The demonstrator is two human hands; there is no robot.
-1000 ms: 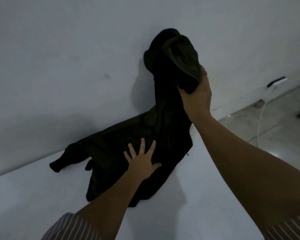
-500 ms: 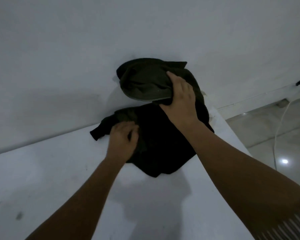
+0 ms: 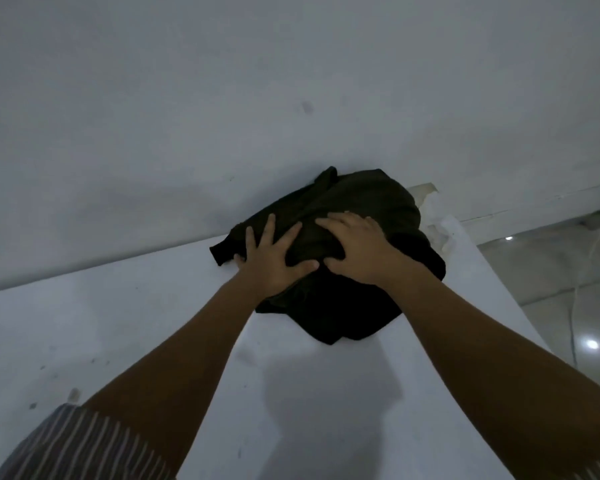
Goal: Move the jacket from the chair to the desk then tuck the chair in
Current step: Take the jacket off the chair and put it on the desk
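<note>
where desk point(image 3: 153, 341) meets wall, left hand point(image 3: 274, 261) and right hand point(image 3: 357, 254) press flat, fingers spread, on jacket point(image 3: 354, 306).

You are pressing a very dark olive-black jacket point(image 3: 361, 202) on a plain white desk point(image 3: 118, 323). Your sleeve point(image 3: 77, 445) is showing grey with thin pale stripes. The wall point(image 3: 222, 98) is reading uniform white-grey; the floor point(image 3: 551, 271) glossy pale grey.
</note>
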